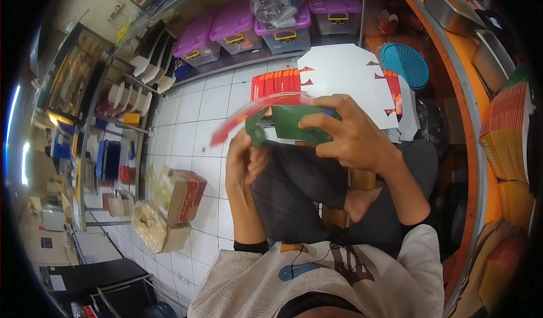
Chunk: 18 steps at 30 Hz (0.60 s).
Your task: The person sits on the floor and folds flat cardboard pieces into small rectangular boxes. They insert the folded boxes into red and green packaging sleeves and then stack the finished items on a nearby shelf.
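In front of my chest I hold a green and red printed cardboard piece [287,124], partly folded, with a long red strip curving out to the left. My left hand [243,162] pinches its green flap between thumb and fingers. Gripping the green panel from the right is my right hand [359,134], fingers bent over its face. Just beyond lies a stack of flat white die-cut cardboard sheets [345,75] with notched edges. Red printed carton pieces [271,86] sit at its left side.
Purple-lidded storage boxes [235,21] line the far shelf, one topped by a clear plastic bag [277,4]. A teal round lid [405,65] stands right of the sheets. An open cardboard box [184,199] rests on the tiled floor to the left; stacked cartons [503,131] fill the right shelf.
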Available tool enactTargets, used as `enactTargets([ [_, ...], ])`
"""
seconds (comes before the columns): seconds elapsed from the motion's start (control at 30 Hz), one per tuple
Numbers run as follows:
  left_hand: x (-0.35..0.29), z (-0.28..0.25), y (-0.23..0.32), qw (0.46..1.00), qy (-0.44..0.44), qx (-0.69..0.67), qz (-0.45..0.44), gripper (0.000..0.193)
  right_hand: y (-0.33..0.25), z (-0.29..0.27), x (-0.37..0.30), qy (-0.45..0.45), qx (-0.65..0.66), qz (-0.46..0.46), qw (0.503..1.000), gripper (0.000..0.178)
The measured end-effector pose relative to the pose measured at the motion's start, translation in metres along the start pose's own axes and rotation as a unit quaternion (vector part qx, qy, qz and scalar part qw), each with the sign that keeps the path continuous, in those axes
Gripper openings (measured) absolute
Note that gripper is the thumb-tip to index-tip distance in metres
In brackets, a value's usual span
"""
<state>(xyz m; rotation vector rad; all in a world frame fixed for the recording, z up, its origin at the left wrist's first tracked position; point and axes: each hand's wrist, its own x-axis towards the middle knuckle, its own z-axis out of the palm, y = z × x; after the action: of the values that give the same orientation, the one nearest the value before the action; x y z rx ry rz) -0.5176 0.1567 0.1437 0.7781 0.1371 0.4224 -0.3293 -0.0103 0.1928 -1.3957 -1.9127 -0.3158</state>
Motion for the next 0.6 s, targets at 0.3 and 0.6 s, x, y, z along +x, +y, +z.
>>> enactTargets([
  [0.3, -0.005, 0.077, -0.059, 0.911, 0.229, 0.289, 0.186, 0.019, -0.008, 0.023, 0.008, 0.082, -0.010, -0.014, 0.996, 0.010],
  [0.6, -0.007, 0.042, -0.033, 0.880, 0.023, 0.441, 0.175, 0.024, -0.002, 0.021, 0.010, 0.136, 0.092, 0.089, 0.982, 0.009],
])
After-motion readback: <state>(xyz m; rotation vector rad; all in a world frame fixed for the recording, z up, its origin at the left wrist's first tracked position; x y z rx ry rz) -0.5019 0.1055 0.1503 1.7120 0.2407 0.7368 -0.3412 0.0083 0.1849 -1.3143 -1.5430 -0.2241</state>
